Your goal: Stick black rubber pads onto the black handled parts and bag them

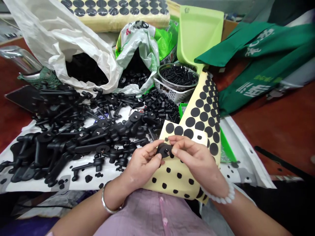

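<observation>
A black disc (163, 150) was pinched by the left hand (143, 164), closure of the right hand (195, 153) unclear; many black parts (85, 148) seemingly remained.

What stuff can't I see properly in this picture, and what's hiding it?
All in the head view:
- Underside of the black round part: turned away, behind the left hand's fingers.
- Anything pinched in the right hand: its own fingertips would cover it.
- Bottom of the white bag: too dark inside.
- Far end of the dotted stack: cut off by the top edge.
- Writing on the green cloth: folds and blur.
</observation>
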{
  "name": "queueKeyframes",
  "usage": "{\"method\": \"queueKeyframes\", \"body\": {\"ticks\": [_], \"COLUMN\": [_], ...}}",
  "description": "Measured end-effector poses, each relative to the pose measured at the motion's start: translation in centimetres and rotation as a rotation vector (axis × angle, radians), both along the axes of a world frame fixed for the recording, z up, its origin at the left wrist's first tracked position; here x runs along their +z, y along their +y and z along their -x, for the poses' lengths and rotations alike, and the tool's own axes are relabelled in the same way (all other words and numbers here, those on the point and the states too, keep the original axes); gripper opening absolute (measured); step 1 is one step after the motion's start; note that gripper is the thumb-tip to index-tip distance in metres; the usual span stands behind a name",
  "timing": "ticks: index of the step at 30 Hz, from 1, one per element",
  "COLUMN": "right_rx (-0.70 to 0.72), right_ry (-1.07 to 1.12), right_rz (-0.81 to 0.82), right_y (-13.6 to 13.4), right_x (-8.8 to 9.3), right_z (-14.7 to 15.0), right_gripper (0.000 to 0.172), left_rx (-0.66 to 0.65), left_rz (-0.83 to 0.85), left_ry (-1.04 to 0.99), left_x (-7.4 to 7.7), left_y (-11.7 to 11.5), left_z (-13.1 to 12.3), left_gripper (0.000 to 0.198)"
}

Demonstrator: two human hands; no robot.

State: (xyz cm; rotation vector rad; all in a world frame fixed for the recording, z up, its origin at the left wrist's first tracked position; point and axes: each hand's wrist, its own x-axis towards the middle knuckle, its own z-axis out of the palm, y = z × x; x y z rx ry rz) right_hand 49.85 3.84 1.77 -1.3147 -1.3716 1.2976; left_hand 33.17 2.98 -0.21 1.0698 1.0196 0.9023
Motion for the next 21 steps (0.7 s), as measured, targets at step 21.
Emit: {"method": "queueKeyframes", "body": {"ticks": [21], "right_rx": [-0.059], "right_ry": [-0.167], "right_rz": [-0.255], "right_y": [0.5], "right_x": [-0.9], "right_z": [0.6], "right_gripper": [0.012], "left_rx": [0.041], "left_rz": [0.134], "left_ry": [-0.084], "left_x": [-0.9], "left_y": [0.1], "left_z": [0.6], "left_gripper": [0.043]}}
